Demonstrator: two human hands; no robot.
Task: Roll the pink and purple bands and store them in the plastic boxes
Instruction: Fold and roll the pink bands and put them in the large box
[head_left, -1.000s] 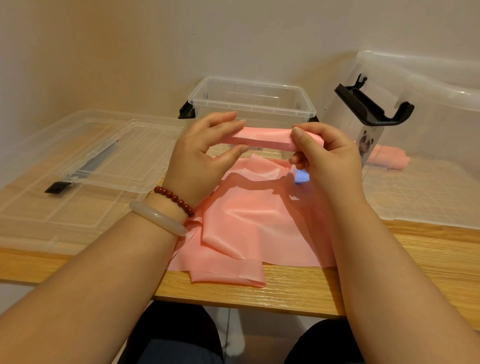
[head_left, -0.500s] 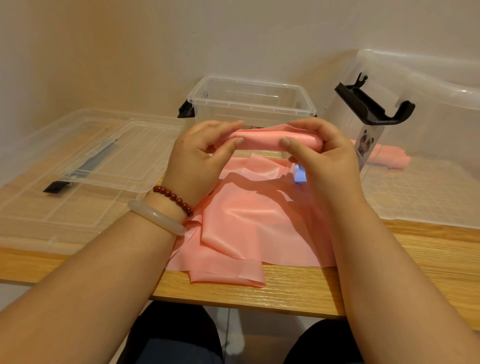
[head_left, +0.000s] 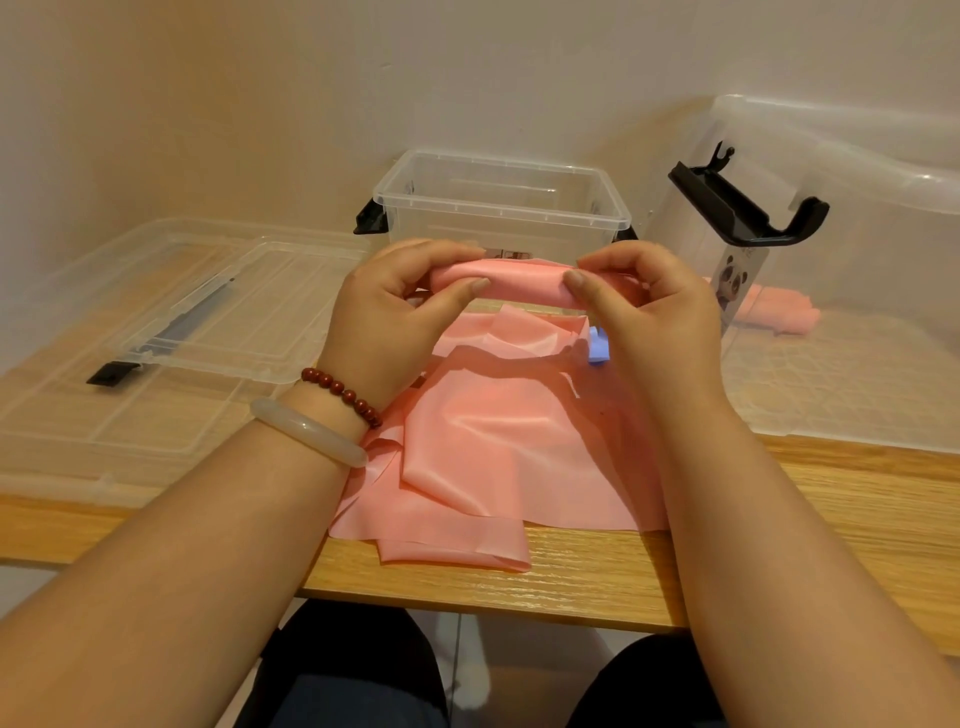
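Observation:
A pink band (head_left: 488, 441) lies crumpled on the wooden table (head_left: 831, 499), and its far end is wound into a roll (head_left: 519, 280) held above the table. My left hand (head_left: 400, 312) grips the roll's left end and my right hand (head_left: 654, 312) grips its right end, thumbs underneath. A small purple piece (head_left: 597, 348) shows under my right hand. Behind the roll stands a small clear plastic box (head_left: 498, 208). A large clear box (head_left: 857, 291) at the right holds a rolled pink band (head_left: 774, 312).
Two clear lids (head_left: 171, 332) lie stacked on the left of the table, with a black latch (head_left: 111, 373) at their edge. The large box has a raised black latch handle (head_left: 748, 213). A wall rises close behind the boxes. The table's front edge runs just before my knees.
My fingers have turned the roll, thumbs shifting under it, and the roll has grown slightly thicker. The loose band on the table has drawn up a little.

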